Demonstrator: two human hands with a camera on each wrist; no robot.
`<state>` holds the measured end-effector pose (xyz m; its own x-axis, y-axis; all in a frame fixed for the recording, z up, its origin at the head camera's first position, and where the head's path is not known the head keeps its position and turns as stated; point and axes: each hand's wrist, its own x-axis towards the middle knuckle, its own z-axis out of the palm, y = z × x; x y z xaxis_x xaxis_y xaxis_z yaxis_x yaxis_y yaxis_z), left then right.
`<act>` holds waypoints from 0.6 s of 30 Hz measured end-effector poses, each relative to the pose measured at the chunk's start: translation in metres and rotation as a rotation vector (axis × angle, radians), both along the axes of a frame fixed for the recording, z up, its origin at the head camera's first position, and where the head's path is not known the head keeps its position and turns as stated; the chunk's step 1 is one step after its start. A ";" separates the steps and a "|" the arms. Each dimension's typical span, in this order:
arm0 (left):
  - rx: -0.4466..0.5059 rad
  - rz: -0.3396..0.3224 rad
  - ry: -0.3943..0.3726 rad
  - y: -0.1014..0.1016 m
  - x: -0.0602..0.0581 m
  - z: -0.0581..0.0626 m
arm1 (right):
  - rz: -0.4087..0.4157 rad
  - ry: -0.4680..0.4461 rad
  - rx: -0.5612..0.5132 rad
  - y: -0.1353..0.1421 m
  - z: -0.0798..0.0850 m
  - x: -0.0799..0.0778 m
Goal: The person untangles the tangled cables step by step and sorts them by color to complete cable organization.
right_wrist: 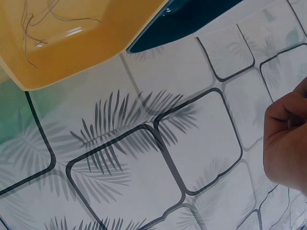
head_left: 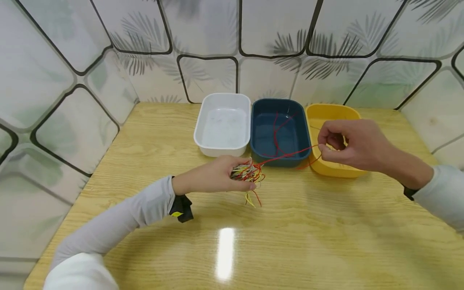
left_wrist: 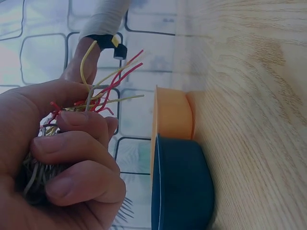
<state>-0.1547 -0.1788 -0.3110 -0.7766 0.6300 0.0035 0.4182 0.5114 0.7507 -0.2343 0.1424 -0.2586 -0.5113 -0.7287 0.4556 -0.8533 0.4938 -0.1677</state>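
Two hands share the work: the left hand's (head_left: 212,177) grip clamps a tangled wire bundle (head_left: 247,172) above the desk (head_left: 163,249), probably as an anchor, so the right hand (head_left: 357,146), pinching a red wire (head_left: 295,153), can hold it stretched. White (head_left: 222,152), blue (head_left: 258,125) and yellow bins (head_left: 337,170) stand alongside, seemingly for easy reach.

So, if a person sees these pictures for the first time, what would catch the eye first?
Probably the tangled bundle of wires, red, yellow and pale, held in the left hand, with a red wire stretching from it to the right hand. Behind, three bins stand in a row on the wooden table: white, dark blue and yellow.
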 end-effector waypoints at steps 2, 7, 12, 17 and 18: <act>-0.002 -0.002 -0.002 -0.002 0.000 -0.001 | 0.013 -0.003 -0.011 0.000 -0.001 -0.001; -0.032 -0.033 0.013 -0.007 -0.001 -0.003 | 0.066 -0.041 -0.045 0.002 -0.002 -0.003; -0.023 -0.057 -0.047 -0.014 -0.002 0.000 | 0.118 -0.057 -0.041 0.004 0.000 -0.006; 0.007 -0.067 -0.120 -0.021 -0.002 0.002 | 0.158 -0.043 -0.043 0.009 0.003 -0.007; 0.014 -0.069 -0.136 -0.022 -0.002 0.003 | 0.169 -0.034 -0.048 0.010 0.003 -0.006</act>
<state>-0.1563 -0.2005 -0.3082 -0.7255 0.6823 -0.0898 0.3459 0.4744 0.8095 -0.2407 0.1523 -0.2551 -0.3986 -0.7836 0.4766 -0.9171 0.3342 -0.2175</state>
